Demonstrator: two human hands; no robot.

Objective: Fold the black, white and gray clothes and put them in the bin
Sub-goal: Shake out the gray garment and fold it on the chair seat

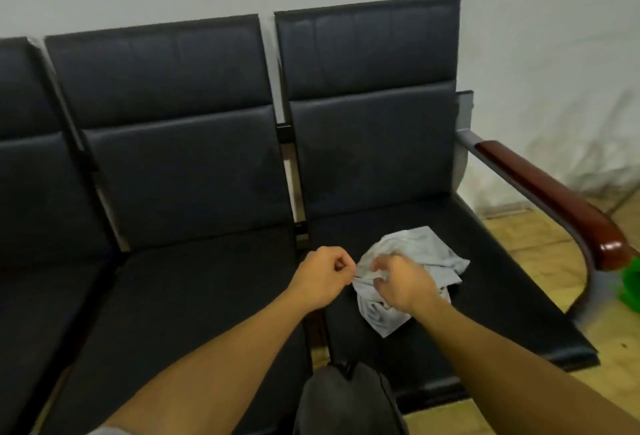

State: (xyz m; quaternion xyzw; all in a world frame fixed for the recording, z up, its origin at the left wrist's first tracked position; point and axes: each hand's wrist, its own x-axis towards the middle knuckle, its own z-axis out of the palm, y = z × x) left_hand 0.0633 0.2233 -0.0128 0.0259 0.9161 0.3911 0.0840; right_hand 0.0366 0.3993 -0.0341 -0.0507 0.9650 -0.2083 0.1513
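- Step in hand, as you judge it: opening out the gray garment before the first fold. It lies crumpled on the right-hand seat of the bench, toward the seat's left edge.
- Your left hand is curled tight, pinching the garment's left edge between thumb and fingers.
- Your right hand lies on top of the cloth with fingers bent into the bunched fabric; it appears to be gripping a fold, though the frame is blurred there.
- Next move likely calls for pulling the two grips apart to spread the cloth flat, then finding a hem or corner to fold from. The middle seat offers room to lay it out.
- Around you: a dark bag-like thing sits just below the seats between your forearms; you cannot tell whether it is the bin.
- A green object shows at the right edge, past the wooden armrest; only partly in view.
- No black or white clothes can be made out against the dark seats.
- In the way: the gap between seats lies just beside the cloth; an edge could catch there.
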